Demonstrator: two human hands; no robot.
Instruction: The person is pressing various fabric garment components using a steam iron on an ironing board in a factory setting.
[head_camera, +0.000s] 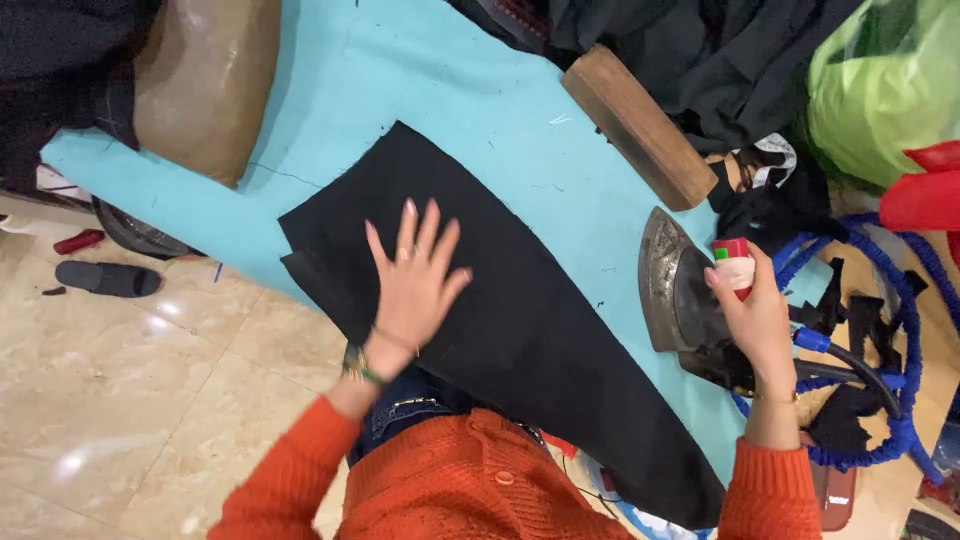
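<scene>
Your left hand (415, 285) lies flat with fingers spread open on the black fabric piece (500, 320), which stretches across the turquoise bench (420, 70) from frame centre toward the lower right. At right of centre, your right hand (755, 315) has its fingers closed around the steam iron (685, 300), beside a red-capped bottle (735, 265), with a wooden block (640, 125) lying above.

Wooden block (638, 126) lying on the turquoise table cover (480, 90). Dark garments (720, 60) heaped behind it. Green plastic bag (885, 85) far right. Blue hose (895, 300) coiled. 1 black slipper (108, 279) on the tiled floor (150, 420).
</scene>
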